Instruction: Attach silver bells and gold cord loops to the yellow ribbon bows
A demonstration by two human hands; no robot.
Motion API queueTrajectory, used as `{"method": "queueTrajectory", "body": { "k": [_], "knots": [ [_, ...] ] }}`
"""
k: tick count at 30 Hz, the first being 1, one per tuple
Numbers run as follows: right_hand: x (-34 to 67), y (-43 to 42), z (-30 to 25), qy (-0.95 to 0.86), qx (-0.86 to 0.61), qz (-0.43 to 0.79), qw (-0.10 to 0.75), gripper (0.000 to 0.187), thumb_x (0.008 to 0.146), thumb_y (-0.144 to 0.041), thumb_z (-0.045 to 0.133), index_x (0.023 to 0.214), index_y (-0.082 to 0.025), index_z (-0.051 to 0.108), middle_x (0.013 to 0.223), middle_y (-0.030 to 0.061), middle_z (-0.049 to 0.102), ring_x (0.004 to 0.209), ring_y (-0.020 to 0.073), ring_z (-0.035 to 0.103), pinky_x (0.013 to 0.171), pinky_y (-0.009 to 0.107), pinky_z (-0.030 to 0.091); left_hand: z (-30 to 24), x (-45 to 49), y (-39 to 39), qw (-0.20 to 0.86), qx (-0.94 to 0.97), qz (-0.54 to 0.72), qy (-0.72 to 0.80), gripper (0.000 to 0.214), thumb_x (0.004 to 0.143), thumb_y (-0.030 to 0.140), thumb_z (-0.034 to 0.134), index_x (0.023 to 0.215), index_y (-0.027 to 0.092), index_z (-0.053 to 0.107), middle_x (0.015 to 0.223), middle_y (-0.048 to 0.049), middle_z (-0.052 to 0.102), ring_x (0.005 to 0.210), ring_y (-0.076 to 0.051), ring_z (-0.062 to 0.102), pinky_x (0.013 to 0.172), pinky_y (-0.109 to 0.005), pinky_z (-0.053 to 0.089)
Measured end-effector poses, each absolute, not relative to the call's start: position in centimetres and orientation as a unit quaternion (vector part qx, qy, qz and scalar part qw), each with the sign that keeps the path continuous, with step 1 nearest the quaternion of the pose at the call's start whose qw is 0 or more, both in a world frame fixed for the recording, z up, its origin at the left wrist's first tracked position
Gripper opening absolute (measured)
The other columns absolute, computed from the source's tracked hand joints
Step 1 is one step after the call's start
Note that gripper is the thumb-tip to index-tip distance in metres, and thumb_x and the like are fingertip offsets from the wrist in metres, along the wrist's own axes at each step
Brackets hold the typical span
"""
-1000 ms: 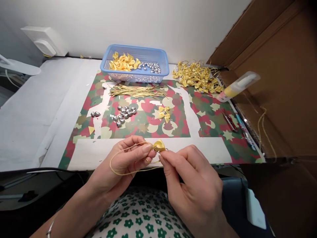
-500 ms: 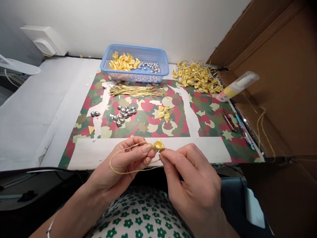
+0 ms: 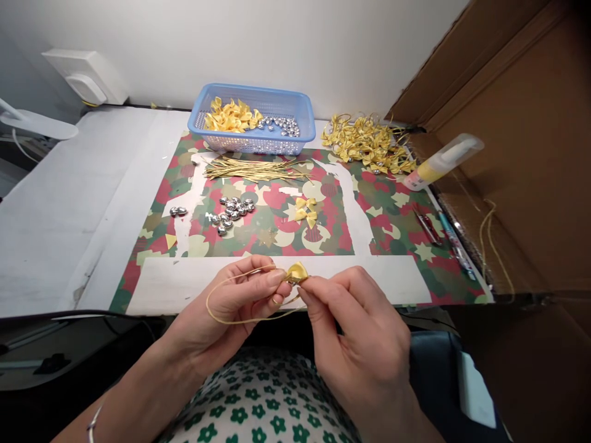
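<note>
Okay — left hand point(image 3: 240, 298) pinches a yellow bow point(image 3: 297, 271) between both hands, over white paper point(image 3: 392, 280); right hand point(image 3: 364, 326) closed at its other side, exact grip hidden. Probably fastening the cord point(image 3: 207, 303) — next move likely calls for snugging that loop.

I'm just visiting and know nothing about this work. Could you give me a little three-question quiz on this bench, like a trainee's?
1. What colour is the basket? a) red b) blue c) green
2. True or false: the left hand is resting on the basket.
3. Fill in: on the mat, the two bows lie to the ____ of the heap of beads.

Key: 1 b; 2 false, the left hand holds the bow; 3 right.
</note>
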State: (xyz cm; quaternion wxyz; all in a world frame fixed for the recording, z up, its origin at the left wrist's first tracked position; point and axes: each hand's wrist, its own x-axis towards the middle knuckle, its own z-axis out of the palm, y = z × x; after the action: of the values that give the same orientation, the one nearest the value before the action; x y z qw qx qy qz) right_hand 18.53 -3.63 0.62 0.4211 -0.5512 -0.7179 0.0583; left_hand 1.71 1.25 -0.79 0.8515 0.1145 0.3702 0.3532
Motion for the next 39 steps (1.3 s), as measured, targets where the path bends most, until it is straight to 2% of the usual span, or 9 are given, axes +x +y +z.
{"method": "queueTrajectory", "body": {
  "k": [9,25,30,39],
  "knots": [
    [18.9,-3.6,-0.1,-0.72,-0.554,0.065,0.412,0.015,0.092,0.0,0.063,0.089,-0.014,0.069,0.071,0.0008,0.053,0.064,0.0134,0.05,0.059,0.029,0.042,0.0,1.9,1.2,0.843,0.151,0.335,0.392,0.014,0.08,0.013,0.088,0.079,0.015,0.074,0.071,-0.0029,0.079,0.066,-0.009,0.074,0.065,-0.011,0.06],
    [19.2,-3.7,-0.2,-0.744,-0.541,0.044,0.389,0.018,0.092,-0.001,0.061,0.091,-0.018,0.066,0.07,-0.0008,0.05,0.061,0.0131,0.049,0.056,0.027,0.041,-0.1,1.8,0.8,0.835,0.179,0.342,0.392,0.015,0.081,0.015,0.087,0.079,0.014,0.072,0.076,-0.0028,0.079,0.071,-0.009,0.074,0.071,-0.014,0.061],
    [19.2,-3.6,-0.2,-0.747,-0.536,0.052,0.391,0.018,0.091,0.001,0.062,0.091,-0.017,0.067,0.07,-0.001,0.047,0.06,0.0123,0.047,0.055,0.027,0.039,0.0,1.8,0.8,0.833,0.184,0.345,0.392,0.016,0.082,0.015,0.087,0.078,0.014,0.072,0.074,-0.0023,0.079,0.07,-0.008,0.074,0.068,-0.011,0.059],
    [19.5,-3.7,-0.5,-0.749,-0.535,0.054,0.387,0.017,0.092,0.001,0.062,0.09,-0.016,0.067,0.07,-0.0005,0.049,0.063,0.0128,0.047,0.058,0.028,0.038,0.0,2.0,0.7,0.822,0.218,0.348,0.395,0.019,0.081,0.019,0.089,0.078,0.015,0.071,0.075,-0.0011,0.079,0.072,-0.01,0.075,0.07,-0.013,0.06]
  ]
}}
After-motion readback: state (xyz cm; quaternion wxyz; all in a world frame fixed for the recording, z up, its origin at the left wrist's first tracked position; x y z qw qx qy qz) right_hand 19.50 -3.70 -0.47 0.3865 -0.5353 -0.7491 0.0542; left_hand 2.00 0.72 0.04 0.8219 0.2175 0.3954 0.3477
